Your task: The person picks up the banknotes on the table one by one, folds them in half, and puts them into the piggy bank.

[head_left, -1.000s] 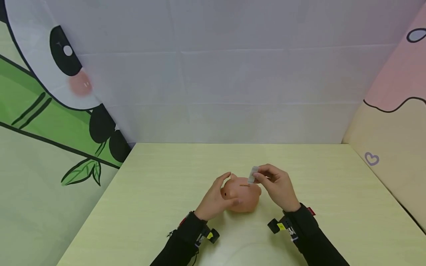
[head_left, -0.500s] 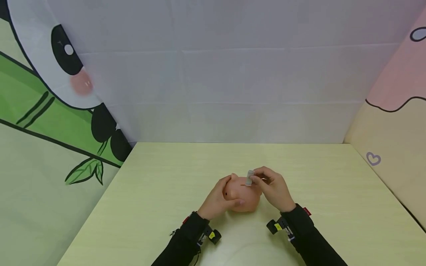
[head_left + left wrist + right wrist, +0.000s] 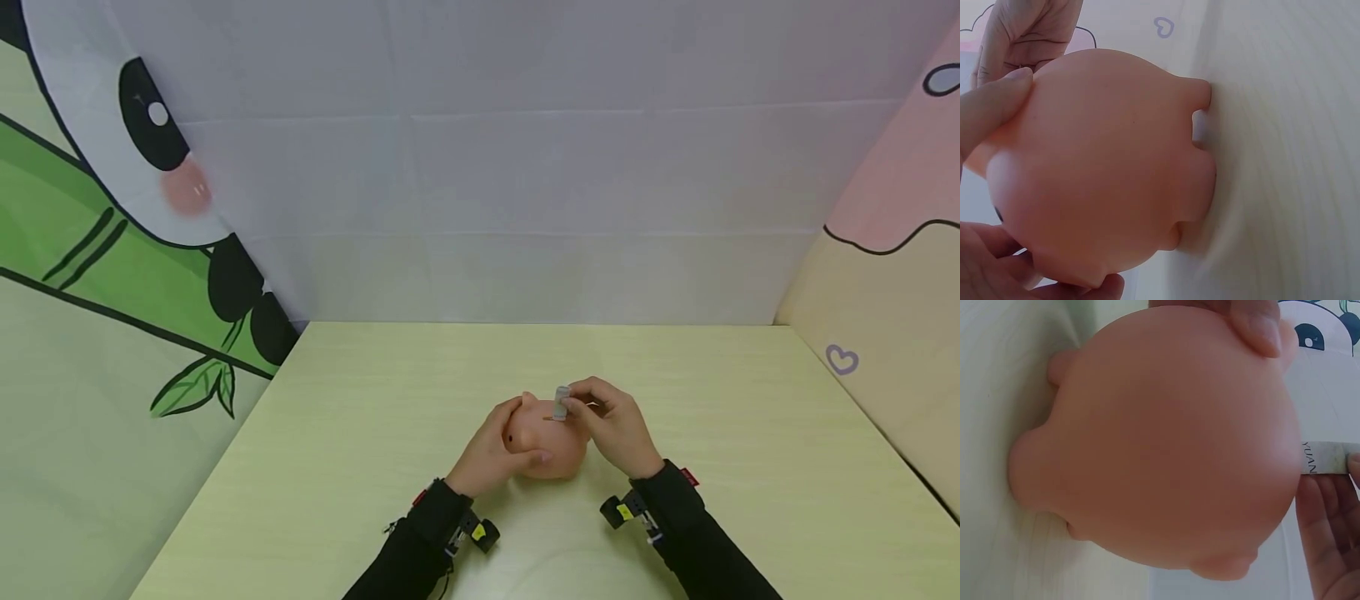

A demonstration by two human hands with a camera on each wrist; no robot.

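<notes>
A pink piggy bank [image 3: 561, 457] stands on its short feet on the table, its slot facing up. My left hand [image 3: 486, 457] grips it at the face end, thumb on the near side and fingers round the far side, as the left wrist view also shows on the pig's body [image 3: 1104, 156]. Between thumb and fingers, my right hand [image 3: 618, 429] pinches a folded banknote [image 3: 561, 402]. The note stands upright at the slot, and its lower end meets the pig's back. Letters reading "YUAN" show on the note [image 3: 1322, 458] in the right wrist view. Whether its edge is inside the slot is hard to tell.
A pale wooden table [image 3: 390, 375] lies under both hands. Behind it hangs a light grey cloth wall [image 3: 480, 208], with cartoon-printed panels left and right. Black sleeves carry a small camera [image 3: 617, 511] on each wrist.
My right hand has moved slightly left and down, bringing the banknote from above the slot's right end onto it, more upright. The left hand has closed in slightly on the piggy bank.
</notes>
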